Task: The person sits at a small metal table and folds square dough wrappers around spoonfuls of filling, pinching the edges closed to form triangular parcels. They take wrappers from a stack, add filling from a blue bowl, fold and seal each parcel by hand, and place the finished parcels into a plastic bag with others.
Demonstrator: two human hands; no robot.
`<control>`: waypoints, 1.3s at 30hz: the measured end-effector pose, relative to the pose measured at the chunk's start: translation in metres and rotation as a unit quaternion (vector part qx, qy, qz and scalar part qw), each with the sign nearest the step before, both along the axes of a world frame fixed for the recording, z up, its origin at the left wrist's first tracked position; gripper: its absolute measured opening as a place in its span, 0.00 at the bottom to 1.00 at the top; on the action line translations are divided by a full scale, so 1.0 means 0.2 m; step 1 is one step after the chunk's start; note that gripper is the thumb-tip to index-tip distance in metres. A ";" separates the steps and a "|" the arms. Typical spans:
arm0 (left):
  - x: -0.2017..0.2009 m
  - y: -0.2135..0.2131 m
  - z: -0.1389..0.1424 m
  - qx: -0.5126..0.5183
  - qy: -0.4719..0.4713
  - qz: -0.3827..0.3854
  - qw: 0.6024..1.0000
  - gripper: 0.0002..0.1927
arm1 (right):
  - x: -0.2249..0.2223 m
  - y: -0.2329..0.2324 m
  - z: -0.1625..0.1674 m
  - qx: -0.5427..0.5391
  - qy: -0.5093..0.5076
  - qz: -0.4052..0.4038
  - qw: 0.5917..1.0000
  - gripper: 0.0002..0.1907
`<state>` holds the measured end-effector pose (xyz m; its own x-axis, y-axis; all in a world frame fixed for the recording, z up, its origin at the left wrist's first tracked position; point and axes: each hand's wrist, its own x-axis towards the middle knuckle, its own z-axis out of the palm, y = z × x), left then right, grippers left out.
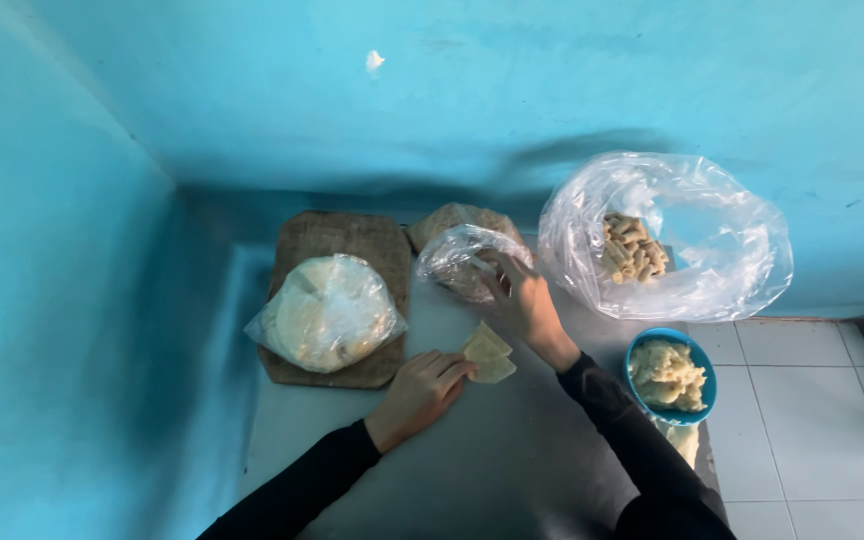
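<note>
My left hand (420, 393) rests on the grey work surface (472, 460), its fingertips holding down a pale yellow folded dough wrapper (487, 354). My right hand (524, 298) reaches forward just past that wrapper, with its fingers at the opening of a small clear plastic bag (457, 255) that lies over a round brown piece. Whether the fingers grip the bag I cannot tell. Both arms wear black sleeves.
A wooden board (347, 238) at the left carries a round stack of pale wrappers in a clear bag (327, 312). A large clear bag (667, 235) with rolled pieces lies at the right. A blue bowl (670, 375) of pale filling sits beside my right forearm. Blue walls enclose the back and left.
</note>
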<state>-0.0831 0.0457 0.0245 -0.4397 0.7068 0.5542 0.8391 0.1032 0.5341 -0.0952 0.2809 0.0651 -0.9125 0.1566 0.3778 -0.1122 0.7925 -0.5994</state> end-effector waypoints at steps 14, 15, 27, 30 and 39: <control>0.00 -0.02 -0.02 -0.006 -0.005 0.011 1.000 0.13 | -0.12 0.01 -0.05 -0.232 -0.027 0.002 0.972 0.13; 0.00 -0.02 -0.02 -0.004 -0.009 0.012 1.000 0.13 | -0.10 0.02 -0.05 -0.259 -0.029 0.001 0.966 0.14; 0.00 -0.01 -0.01 -0.007 -0.037 0.013 0.999 0.10 | -0.01 0.08 -0.07 -0.463 -0.016 -0.045 0.885 0.16; 0.00 -0.01 -0.01 -0.003 -0.032 0.012 0.999 0.10 | 0.02 0.08 -0.09 -0.490 0.006 -0.065 0.870 0.17; 0.01 -0.02 -0.01 0.007 -0.025 0.010 1.000 0.09 | 0.15 0.09 -0.09 -0.538 0.084 -0.093 0.834 0.18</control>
